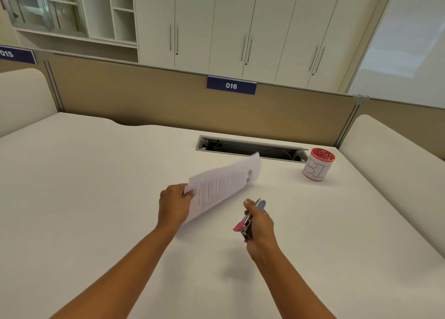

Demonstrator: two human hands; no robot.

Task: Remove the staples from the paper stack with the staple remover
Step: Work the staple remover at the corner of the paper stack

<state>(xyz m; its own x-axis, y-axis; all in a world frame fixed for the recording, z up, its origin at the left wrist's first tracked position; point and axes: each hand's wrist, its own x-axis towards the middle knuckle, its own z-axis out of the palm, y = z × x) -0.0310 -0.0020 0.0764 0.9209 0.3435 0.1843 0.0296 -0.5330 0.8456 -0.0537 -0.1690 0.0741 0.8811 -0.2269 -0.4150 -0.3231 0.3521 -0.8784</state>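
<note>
1. The right grip (258, 224) is clamped round the one staple remover (250, 218), held above the worktop (96, 198); it looks rigid and light.
2. The left grip (174, 204) pinches the near corner of the one paper stack (224, 184), which is lifted. It is probably floppy and best held beside the staples; none are discernible.
3. One pink-rimmed cup (316, 168) stands far right.

Bench (84, 210): open surface across the left, the lower edge and the right of the frame. Obstacles: cable slot (240, 147) at upper centre; pot (317, 165) just right of it; partition (144, 97) closing the far edge. Paper stack (221, 186), held tilted at centre, overlaps the slot's near edge. Open gap between stack and pot.
</note>
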